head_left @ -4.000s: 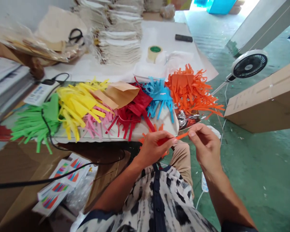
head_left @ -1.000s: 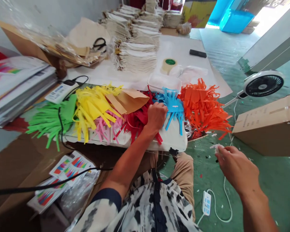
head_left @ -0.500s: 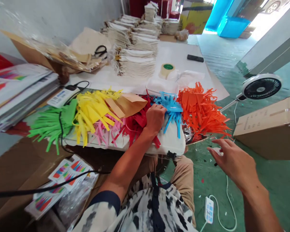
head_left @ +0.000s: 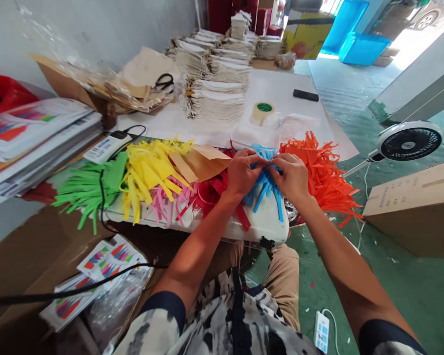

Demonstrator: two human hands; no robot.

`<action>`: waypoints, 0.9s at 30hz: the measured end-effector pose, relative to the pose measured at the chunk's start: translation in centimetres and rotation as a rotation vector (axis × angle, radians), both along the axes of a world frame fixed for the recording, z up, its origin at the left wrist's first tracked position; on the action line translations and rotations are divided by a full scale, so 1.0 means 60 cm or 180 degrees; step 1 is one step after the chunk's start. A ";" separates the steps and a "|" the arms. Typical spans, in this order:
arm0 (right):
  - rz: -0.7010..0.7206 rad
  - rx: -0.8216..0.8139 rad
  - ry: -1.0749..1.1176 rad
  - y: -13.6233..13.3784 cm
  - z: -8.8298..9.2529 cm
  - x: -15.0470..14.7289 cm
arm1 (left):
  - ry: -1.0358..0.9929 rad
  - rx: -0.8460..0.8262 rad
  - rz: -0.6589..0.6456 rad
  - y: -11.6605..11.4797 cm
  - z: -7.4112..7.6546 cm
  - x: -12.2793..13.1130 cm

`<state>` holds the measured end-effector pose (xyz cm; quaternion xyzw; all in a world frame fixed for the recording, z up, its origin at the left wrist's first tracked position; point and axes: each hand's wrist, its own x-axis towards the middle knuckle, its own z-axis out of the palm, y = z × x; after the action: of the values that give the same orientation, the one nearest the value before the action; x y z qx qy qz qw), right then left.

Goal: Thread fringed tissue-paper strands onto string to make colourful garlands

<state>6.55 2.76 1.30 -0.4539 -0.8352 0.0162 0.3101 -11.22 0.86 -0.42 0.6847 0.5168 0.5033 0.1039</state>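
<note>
At the table's near right part lies a blue fringed paper tassel point(head_left: 267, 190). My left hand point(head_left: 242, 172) pinches its middle from the left. My right hand point(head_left: 291, 178) pinches the same spot from the right, so the fingertips of both hands nearly meet over it. Red paper fringe point(head_left: 210, 193) lies under and beside my left wrist. Orange paper fringe point(head_left: 329, 180) is heaped just right of my right hand. Yellow fringe point(head_left: 153, 170), pink fringe point(head_left: 166, 199) and green fringe point(head_left: 89, 187) spread further left, with a brown paper piece point(head_left: 202, 162) across them.
Behind stand stacks of white bundles point(head_left: 218, 101), a tape roll point(head_left: 262, 113), a black phone-like object point(head_left: 305, 95) and scissors point(head_left: 164, 82). A fan point(head_left: 409, 143) and a cardboard box point(head_left: 416, 207) are at right. A black cable point(head_left: 102, 197) crosses the table's left part.
My right hand has come in from over the floor at the right to the blue tassel and pinches it. My left hand stays at the tassel. The view has shifted slightly.
</note>
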 end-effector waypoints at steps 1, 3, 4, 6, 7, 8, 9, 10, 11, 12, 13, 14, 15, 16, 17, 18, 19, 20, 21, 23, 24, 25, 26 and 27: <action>0.0135 -0.0036 0.0209 0.009 0.002 0.002 | -0.0124 0.0014 -0.0005 0.002 0.002 -0.003; 0.0409 -0.0182 0.0505 0.026 0.011 0.005 | -0.0330 -0.0022 -0.0013 0.003 0.003 -0.007; 0.0502 -0.0263 0.0586 0.035 0.017 0.006 | -0.0405 -0.0073 -0.0006 0.003 0.003 -0.009; 0.0564 -0.0374 0.0688 0.049 0.032 0.006 | -0.0466 -0.0206 0.0061 -0.001 0.000 -0.010; 0.0543 -0.0394 0.0741 0.054 0.040 0.005 | -0.0453 -0.0263 0.0125 -0.004 -0.002 -0.011; 0.0504 -0.0386 0.0809 0.059 0.049 0.003 | -0.0429 -0.0301 0.0200 -0.006 -0.005 -0.011; 0.0453 -0.0351 0.0889 0.062 0.058 0.001 | -0.0417 -0.0315 0.0279 -0.008 -0.007 -0.011; 0.0391 -0.0287 0.0978 0.063 0.068 -0.002 | -0.0420 -0.0308 0.0350 -0.010 -0.009 -0.012; 0.0321 -0.0199 0.1067 0.064 0.078 -0.005 | -0.0428 -0.0285 0.0409 -0.011 -0.010 -0.013; 0.0258 -0.0099 0.1149 0.065 0.089 -0.008 | -0.0434 -0.0250 0.0453 -0.012 -0.009 -0.015; 0.0211 -0.0001 0.1222 0.065 0.101 -0.011 | -0.0437 -0.0210 0.0477 -0.013 -0.008 -0.016; 0.0180 0.0094 0.1285 0.066 0.113 -0.014 | -0.0443 -0.0168 0.0480 -0.014 -0.005 -0.017; 0.0164 0.0184 0.1331 0.066 0.127 -0.016 | -0.0459 -0.0126 0.0468 -0.016 0.000 -0.018; 0.0149 0.0271 0.1356 0.065 0.141 -0.019 | -0.0481 -0.0087 0.0441 -0.018 0.006 -0.019; 0.0127 0.0347 0.1358 0.064 0.156 -0.021 | -0.0501 -0.0047 0.0406 -0.020 0.014 -0.019; 0.0116 0.0390 0.1322 0.062 0.172 -0.023 | -0.0515 -0.0002 0.0382 -0.023 0.023 -0.019; 0.0110 0.0431 0.1283 0.058 0.188 -0.025 | -0.0522 0.0057 0.0375 -0.026 0.033 -0.019; 0.0122 0.0461 0.1236 0.051 0.204 -0.027 | -0.0529 0.0140 0.0382 -0.031 0.044 -0.018; 0.0152 0.0477 0.1189 0.041 0.218 -0.028 | -0.0547 0.0246 0.0392 -0.036 0.056 -0.017; 0.0232 0.0548 0.1168 0.011 0.238 -0.031 | -0.0631 0.0502 0.0403 -0.049 0.082 -0.016; 0.0269 0.0582 0.1176 -0.008 0.244 -0.033 | -0.0677 0.0628 0.0391 -0.057 0.094 -0.015; 0.0296 0.0621 0.1201 -0.029 0.246 -0.034 | -0.0713 0.0744 0.0370 -0.065 0.106 -0.015; 0.0323 0.0651 0.1221 -0.052 0.246 -0.034 | -0.0740 0.0853 0.0349 -0.074 0.117 -0.014; 0.0337 0.0686 0.1249 -0.075 0.243 -0.034 | -0.0757 0.0959 0.0329 -0.084 0.126 -0.013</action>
<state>4.52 -1.76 15.91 -0.3619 -0.7784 0.0311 0.5120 -12.00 -4.16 7.15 0.6007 0.4543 0.6570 0.0346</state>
